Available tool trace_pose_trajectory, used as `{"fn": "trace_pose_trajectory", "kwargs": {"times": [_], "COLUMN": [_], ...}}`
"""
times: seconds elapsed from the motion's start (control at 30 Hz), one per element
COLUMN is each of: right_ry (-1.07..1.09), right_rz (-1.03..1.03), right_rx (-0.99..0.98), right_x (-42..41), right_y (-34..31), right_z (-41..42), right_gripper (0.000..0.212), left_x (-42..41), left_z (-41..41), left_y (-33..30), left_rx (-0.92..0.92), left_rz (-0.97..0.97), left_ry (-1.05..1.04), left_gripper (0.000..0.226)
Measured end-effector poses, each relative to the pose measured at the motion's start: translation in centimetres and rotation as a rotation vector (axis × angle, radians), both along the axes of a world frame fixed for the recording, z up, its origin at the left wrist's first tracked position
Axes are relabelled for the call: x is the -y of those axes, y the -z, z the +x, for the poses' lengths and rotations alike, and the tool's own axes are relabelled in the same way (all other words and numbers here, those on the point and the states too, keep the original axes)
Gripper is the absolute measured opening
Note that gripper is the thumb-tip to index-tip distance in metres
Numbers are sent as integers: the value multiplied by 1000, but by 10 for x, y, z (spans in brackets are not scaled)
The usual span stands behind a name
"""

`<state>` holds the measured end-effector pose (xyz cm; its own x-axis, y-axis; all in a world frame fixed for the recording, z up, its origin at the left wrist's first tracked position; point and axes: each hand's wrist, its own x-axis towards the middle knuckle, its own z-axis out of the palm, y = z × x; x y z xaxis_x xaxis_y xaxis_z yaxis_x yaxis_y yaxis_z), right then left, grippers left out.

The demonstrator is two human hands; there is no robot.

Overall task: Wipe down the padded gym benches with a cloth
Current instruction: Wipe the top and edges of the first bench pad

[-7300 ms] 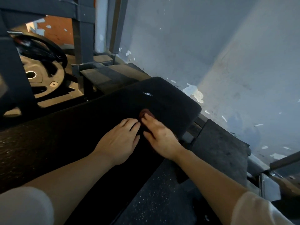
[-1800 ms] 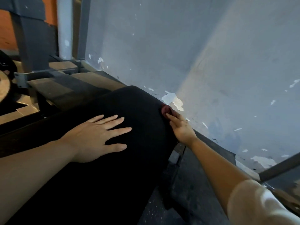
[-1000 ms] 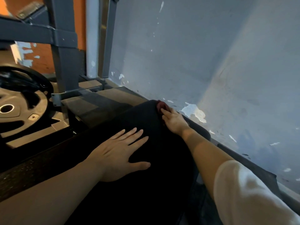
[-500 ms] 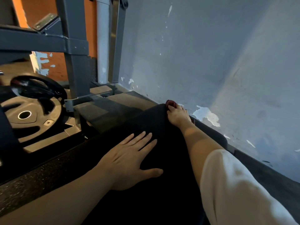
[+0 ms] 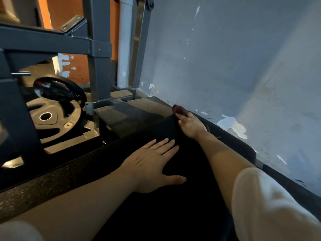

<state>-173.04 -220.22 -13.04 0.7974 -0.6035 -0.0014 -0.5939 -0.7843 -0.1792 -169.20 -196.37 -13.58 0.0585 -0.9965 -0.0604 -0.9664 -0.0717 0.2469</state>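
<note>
A black padded bench (image 5: 156, 197) fills the lower middle of the view and serves as the landmark. The left hand (image 5: 152, 164) is laid flat on top of the bench pad, palm down, fingers straight and slightly spread, thumb out to the side; nothing is held by it. The right hand (image 5: 190, 125) is placed at the far end of the bench, at its top edge nearest the wall, and a small dark red cloth (image 5: 178, 110) is gripped by its fingers. The cloth is bunched and pressed against the far corner of the bench pad, most of it hidden under the fingers. How tightly the fingers are curled cannot be told exactly. A white sleeve (image 5: 265, 206) is seen on the right arm, at the near right of the bench.

A grey-blue wall (image 5: 234, 66) with chipped paint runs just beside the bench on the right. A black weight plate (image 5: 50, 117) is seen left of the bench, well apart from it, leaned by a grey metal frame (image 5: 99, 66). A white pipe (image 5: 124, 42) stands beyond the far end of the bench, beside the frame. An orange wall (image 5: 69, 13) is visible behind the frame.
</note>
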Motion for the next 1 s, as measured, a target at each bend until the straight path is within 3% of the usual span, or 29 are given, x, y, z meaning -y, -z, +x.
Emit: {"fn": "trace_pose_trajectory", "kwargs": {"times": [0.1,0.2,0.27,0.37,0.47,0.53,0.67,0.83,1.0], "right_ry": [-107,-199,-304,-388,-151,-46,-242,-471,-385], "right_rz": [59,100,140,201,168,125,140,212,207], "right_rx": [4,9,15,-8,93,56,-3,67,257], "right_x": [-25,-57,-81,-91,-86,-108,-217,-331,-345], "right_y": [2,-1,0,0,-1,-1,-10,-2,-14], "right_z": [3,-4,-16,-60,-105,-109,-86,-112,-171], "right_gripper": [44,44,43,42,41,42,45,45,48], "left_x": [-5,-20,-35,-67,-117,-153,-216,-266,-293], "left_z": [-7,-17,-22,-31,-43,-51,-65,-100,-107], "left_y": [-5,-7,-10,-15,-23,-27,-31,-25,-35], "left_rx": [-82,-30,-8,-92,-119,-132,-184,-87,-47], "left_rz": [-114,-357,-399,-284,-146,-108,-79,-154,-149], "left_ry": [-112,-287,-391,-415,-373,-362,-407,-483,-450], "left_gripper": [82,40,30,42,54,57,57,55,53]}}
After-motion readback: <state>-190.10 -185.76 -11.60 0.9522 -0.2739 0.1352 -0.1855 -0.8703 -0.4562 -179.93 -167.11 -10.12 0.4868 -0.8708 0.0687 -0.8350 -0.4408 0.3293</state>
